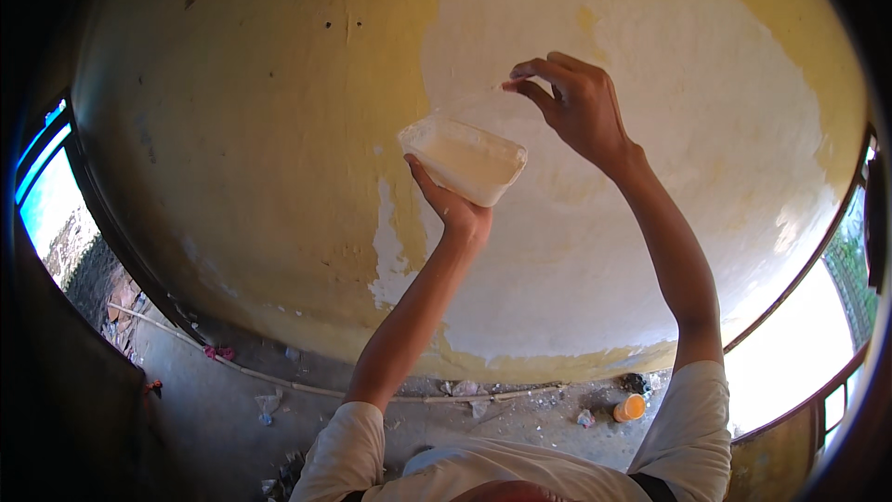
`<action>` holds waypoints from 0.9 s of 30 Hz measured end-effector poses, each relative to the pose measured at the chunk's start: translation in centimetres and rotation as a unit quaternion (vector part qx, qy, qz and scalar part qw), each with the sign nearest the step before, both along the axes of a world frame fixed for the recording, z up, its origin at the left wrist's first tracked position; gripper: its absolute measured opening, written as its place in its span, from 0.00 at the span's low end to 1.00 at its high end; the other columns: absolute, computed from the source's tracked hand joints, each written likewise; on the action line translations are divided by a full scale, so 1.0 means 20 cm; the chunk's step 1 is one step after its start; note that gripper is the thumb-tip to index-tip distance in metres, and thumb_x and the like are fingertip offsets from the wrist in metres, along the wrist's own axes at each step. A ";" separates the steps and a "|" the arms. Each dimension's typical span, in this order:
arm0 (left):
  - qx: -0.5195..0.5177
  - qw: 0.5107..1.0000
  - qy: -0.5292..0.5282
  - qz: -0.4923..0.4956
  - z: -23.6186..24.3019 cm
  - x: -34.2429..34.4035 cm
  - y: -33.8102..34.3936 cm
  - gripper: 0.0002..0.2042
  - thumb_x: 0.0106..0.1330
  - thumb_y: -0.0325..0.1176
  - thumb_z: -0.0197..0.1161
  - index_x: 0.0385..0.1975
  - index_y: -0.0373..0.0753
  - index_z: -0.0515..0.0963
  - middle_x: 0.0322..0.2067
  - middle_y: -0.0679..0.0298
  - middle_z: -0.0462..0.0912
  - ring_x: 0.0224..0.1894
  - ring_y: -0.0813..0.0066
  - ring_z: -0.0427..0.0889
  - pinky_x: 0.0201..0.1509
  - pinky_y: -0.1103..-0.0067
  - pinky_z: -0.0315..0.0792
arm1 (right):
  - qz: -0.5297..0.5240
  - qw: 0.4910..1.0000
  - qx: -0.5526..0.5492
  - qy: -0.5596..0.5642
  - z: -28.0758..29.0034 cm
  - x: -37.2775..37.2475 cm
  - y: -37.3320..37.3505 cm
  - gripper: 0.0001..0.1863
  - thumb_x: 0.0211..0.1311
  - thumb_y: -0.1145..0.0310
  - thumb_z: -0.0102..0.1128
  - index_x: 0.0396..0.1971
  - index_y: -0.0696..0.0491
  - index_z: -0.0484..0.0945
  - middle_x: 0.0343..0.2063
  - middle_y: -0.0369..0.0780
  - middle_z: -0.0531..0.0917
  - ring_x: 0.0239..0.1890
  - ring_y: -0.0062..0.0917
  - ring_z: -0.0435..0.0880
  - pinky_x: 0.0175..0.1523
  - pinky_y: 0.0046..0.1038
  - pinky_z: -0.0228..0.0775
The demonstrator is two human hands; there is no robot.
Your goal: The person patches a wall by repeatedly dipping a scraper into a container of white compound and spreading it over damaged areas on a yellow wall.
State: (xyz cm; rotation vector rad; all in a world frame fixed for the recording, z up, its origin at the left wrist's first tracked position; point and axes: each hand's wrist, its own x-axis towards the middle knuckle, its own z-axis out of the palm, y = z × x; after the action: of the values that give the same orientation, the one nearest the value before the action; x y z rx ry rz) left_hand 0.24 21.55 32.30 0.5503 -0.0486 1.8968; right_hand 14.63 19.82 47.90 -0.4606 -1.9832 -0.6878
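Observation:
My left hand (452,202) holds a translucent rectangular plastic tub (465,160) from beneath, its thumb along the near side. The tub contains a pale cream substance. My right hand (576,107) is raised above and to the right of the tub, fingers curled and pinched close to the wall; whatever is at the fingertips is too small to make out. Behind both hands is a wall (307,130) of worn yellow paint, with a broad white patch (706,102) on the right.
A long pale pole (323,389) lies along the wall's foot among scraps and plastic bags (268,403). An orange cup (630,407) sits on the floor at right. Bright openings with dark frames (51,204) flank the wall on both sides.

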 end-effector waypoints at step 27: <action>-0.087 0.992 0.021 0.083 -0.16 -0.33 0.01 0.38 0.71 0.72 0.44 0.73 0.54 0.59 0.69 0.68 0.63 0.72 0.67 0.64 0.73 0.63 0.64 | -0.284 0.928 0.237 0.034 1.52 -0.37 0.69 0.08 0.54 0.63 0.66 0.31 0.51 0.84 0.35 0.45 0.88 0.48 0.45 0.82 0.49 0.56 0.74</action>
State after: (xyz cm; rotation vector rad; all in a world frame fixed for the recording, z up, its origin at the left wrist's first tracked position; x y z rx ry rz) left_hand -6.30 21.67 29.16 0.4872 0.1948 2.0262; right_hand 7.17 33.55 78.26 -0.7529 -1.5354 -1.4511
